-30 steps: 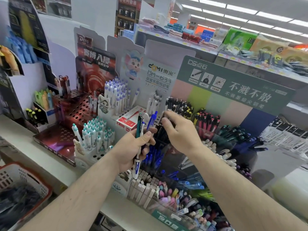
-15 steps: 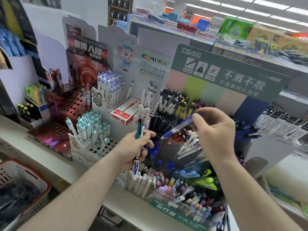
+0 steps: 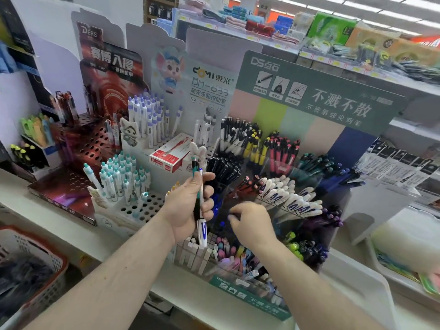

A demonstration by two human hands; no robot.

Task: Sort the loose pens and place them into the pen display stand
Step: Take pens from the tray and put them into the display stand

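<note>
Left hand (image 3: pixel 190 206) clamps 2 pens (image 3: pixel 199 198) upright, fingers curled tight. Right hand (image 3: pixel 252 222) dips, blurred, fingers bent over the blue pens in the pen display stand (image 3: pixel 250 296) — grip unclear. The stand sits at the shelf's (image 3: pixel 59 210) front edge, compartments crowded.

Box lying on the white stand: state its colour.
Red and white box, clearest in the head view.
</note>
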